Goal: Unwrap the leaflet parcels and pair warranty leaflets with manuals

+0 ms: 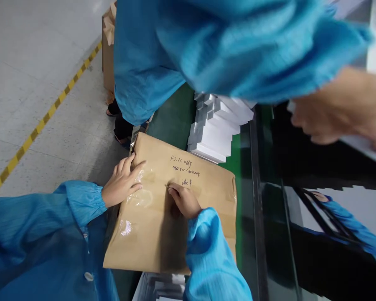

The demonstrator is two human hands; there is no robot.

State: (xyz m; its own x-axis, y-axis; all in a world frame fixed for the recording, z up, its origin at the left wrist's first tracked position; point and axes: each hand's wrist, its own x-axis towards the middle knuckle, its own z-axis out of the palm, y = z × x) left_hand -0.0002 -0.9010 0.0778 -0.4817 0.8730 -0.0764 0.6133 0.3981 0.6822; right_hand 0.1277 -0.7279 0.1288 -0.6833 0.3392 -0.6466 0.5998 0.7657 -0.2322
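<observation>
A flat brown paper-wrapped package [150, 242] lies in front of me, its left side shiny with clear tape. My left hand [122, 182] rests on its upper left edge, fingers spread. In a pinch, my right hand [184, 200] holds a pen [167, 186]; only its thin tip shows, close to the paper, and the rest is hidden by my fingers. Several lines of dark handwriting [185, 167] stand on the wrapping above my right hand. Whether the tip touches the paper I cannot tell.
Beyond the package, stacks of white flat pieces [214, 129] stand on the green surface [174, 113]; more white pieces [169, 288] show below it. A co-worker's blue sleeve [238, 50] and blurred hand [341, 108] reach across. Yellow-black tape [47, 117] marks the floor at left.
</observation>
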